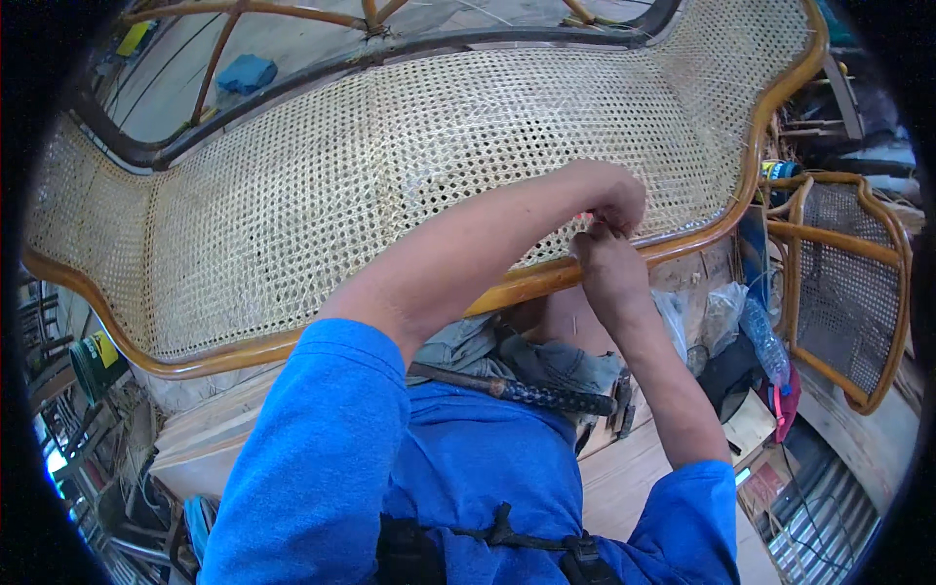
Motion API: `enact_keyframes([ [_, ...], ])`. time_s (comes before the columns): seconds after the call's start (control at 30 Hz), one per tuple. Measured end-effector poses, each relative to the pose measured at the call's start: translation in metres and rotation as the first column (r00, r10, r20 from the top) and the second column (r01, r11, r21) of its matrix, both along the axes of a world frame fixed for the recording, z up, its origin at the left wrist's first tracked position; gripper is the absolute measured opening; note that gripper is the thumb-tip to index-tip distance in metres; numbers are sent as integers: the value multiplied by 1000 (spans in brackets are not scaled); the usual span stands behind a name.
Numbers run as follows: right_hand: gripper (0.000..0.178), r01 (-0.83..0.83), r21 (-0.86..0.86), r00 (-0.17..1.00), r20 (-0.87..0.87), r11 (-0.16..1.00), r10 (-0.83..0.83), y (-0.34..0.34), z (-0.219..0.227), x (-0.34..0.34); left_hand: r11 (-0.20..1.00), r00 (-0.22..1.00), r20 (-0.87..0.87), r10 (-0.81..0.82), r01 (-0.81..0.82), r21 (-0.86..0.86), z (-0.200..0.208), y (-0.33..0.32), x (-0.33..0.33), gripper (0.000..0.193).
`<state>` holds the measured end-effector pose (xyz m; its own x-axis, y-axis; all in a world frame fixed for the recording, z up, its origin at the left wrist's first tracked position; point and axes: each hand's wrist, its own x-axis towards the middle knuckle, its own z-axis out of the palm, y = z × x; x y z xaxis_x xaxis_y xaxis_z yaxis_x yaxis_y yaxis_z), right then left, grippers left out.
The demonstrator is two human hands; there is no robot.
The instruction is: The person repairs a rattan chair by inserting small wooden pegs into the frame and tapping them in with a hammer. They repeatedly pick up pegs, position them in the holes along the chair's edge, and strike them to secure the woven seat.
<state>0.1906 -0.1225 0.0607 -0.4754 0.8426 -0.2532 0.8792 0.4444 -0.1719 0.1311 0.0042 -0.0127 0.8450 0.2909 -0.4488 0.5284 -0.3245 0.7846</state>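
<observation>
A large woven cane panel (292, 195) in a curved brown rattan frame (536, 286) lies across in front of me. My left hand (620, 200) reaches over to the right, bent at the wrist, with its fingers closed at the near edge of the weave. Just below it, my right hand (612, 261) is closed too, at the frame's rail, its fingertips meeting the left ones. Whatever they pinch is too small or hidden to make out. A bit of red shows beside the fingers. Across my lap lies a tool with a black patterned handle (556, 395).
To the right stands a smaller rattan-framed cane panel (848, 283), with a plastic bottle (765, 341) and clear bags near it. A green and yellow can (97, 366) is at the left. A blue cloth (247, 74) lies beyond the panel. Wooden boards (214, 419) are below.
</observation>
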Motion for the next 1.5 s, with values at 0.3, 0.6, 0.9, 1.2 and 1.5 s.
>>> enact_keyframes([
  [0.3, 14, 143, 97, 924, -369, 985, -98, -30, 0, 2, 992, 996, -35, 87, -90, -89, 14, -4, -8, 19],
  [0.6, 32, -27, -622, 955, -247, 782, -163, -136, 36, -8, 970, 988, 68, 137, -119, -214, 20, -9, -15, 25],
  [0.9, 37, 186, -705, 901, -154, 684, -405, -128, 79, 30, 963, 980, 114, 164, -134, -234, 8, -8, -16, 29],
  [1.2, 26, 463, -751, 663, -59, 471, -746, -91, 85, 67, 975, 985, 116, 130, -106, -196, 19, -9, -19, 28],
  [1.5, 29, 404, -477, 866, -75, 781, -494, -81, 90, 52, 969, 984, 108, 143, -117, -217, 1, -8, -13, 25],
])
